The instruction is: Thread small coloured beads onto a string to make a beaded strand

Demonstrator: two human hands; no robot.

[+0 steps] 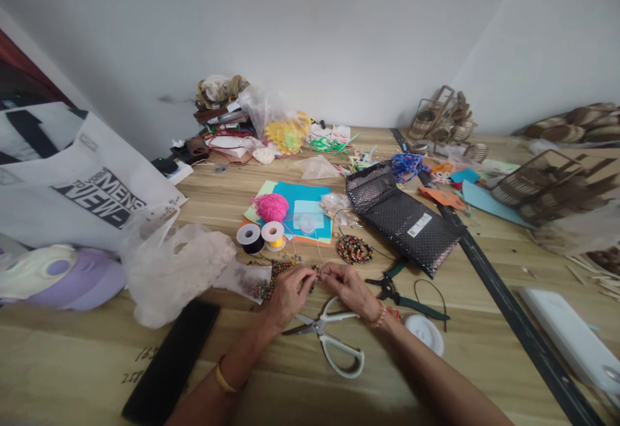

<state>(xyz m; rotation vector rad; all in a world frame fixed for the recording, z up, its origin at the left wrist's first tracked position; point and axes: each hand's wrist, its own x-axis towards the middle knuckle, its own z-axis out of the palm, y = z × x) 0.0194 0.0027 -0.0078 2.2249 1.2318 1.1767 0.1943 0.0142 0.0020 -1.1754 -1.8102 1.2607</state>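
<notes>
Both forearms reach in from the near edge of the counter [290, 400], angled inward so that the hands nearly meet. The left hand [290, 294] lies back upward, its fingers curled and its thumb and forefinger pinched on a short bead strand [315, 277]. The right hand [351, 290] faces it, knuckles raised and wrist bent slightly, its grip also closed at the strand; whether those fingertips pinch a bead or the thread is too small to tell. The strand sits between the two hands, just above the counter. Loose beads [279, 268] lie beside the left fingers, scissors [317, 327] rest opened below the hands, and a coiled beaded string [355, 250] lies beyond the right hand.
</notes>
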